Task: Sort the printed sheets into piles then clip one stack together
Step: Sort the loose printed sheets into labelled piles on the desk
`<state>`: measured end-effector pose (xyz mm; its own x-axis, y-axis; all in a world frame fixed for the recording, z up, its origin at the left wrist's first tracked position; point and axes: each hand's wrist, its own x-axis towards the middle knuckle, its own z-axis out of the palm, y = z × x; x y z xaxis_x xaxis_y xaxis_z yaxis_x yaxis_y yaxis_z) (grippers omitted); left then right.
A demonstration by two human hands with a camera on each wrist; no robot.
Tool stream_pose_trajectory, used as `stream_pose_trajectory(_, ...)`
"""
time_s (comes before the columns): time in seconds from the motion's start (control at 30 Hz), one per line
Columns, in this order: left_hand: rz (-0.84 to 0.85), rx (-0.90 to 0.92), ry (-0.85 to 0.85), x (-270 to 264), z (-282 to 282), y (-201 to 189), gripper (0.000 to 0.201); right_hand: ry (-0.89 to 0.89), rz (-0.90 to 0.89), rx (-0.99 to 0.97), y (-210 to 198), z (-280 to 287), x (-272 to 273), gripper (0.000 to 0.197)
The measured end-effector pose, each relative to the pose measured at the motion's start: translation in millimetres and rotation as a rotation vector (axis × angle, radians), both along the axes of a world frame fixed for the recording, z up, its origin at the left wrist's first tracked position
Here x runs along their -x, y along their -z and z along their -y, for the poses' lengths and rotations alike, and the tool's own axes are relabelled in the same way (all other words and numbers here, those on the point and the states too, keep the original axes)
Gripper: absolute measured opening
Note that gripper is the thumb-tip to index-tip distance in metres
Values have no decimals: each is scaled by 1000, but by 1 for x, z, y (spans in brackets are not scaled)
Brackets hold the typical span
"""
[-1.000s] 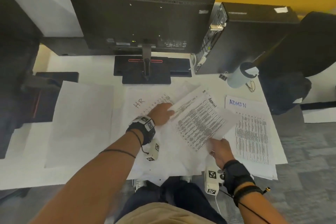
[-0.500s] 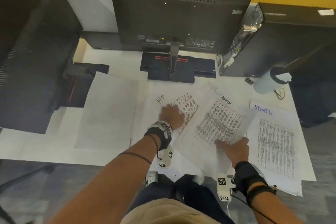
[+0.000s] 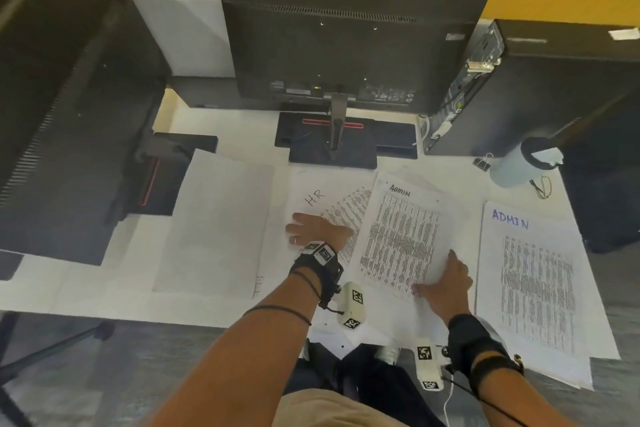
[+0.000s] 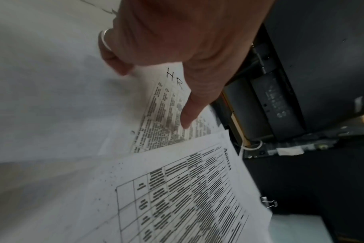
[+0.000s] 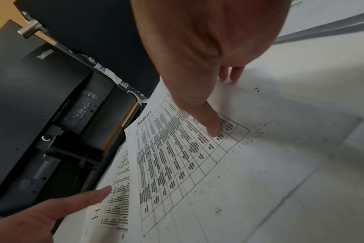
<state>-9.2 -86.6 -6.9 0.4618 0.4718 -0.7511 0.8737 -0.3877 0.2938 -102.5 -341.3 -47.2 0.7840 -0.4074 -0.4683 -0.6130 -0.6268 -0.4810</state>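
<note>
The person is working over three groups of paper on the white desk [image 3: 104, 288], and the coming move is turning on how the loose Admin sheet [image 3: 401, 236] is lying relative to the ADMIN pile [image 3: 533, 288]. That sheet is resting askew in the middle, its long axis running away from the person and leaning slightly, its left edge overlapping the HR sheet [image 3: 322, 198] and its right edge lying just beside the ADMIN pile. The right hand [image 3: 446, 282] is pressing down on the sheet's near right corner with fingers straight and spread, grasping nothing; the right wrist view is showing one fingertip flat on the printed table. The left hand [image 3: 317, 229] is lying flat on the HR sheet, fingers extended, pinning it and also gripping nothing. Since the ADMIN pile is sitting to the right of the pressed corner, the right hand is the nearer one, and the likely job is sliding the sheet rightward and squaring it. The binder clip [image 3: 484, 162] is waiting at the far right, near the cup [image 3: 519, 166], well apart from both hands.
</note>
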Motion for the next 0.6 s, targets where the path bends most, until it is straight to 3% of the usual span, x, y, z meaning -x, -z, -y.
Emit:
stream_pose_trajectory(0.1, 42, -3, -28, 6, 9, -4, 141, -26, 59, -90, 3, 1, -1, 112)
stream_pose_trajectory(0.2, 118, 115, -128, 12, 16, -2, 141, -20, 47, -236, 3, 0, -7, 128)
stream_pose_trajectory(0.37, 240, 258, -149, 15, 15, 8, 135, -277, 11, -288, 3, -2, -16, 123)
stream_pose_trajectory(0.43, 259, 316, -138, 19, 12, 13, 115, -326, 26, -349, 2, -3, -16, 116)
stream_pose_trajectory(0.53, 331, 413, -21, 25, 3, 20, 74, -195, 90, -443, 1, 3, -17, 118)
stream_pose_trajectory(0.6, 306, 526, 157, 28, -5, 22, 70, -71, 120, -468, 0, 7, -16, 128)
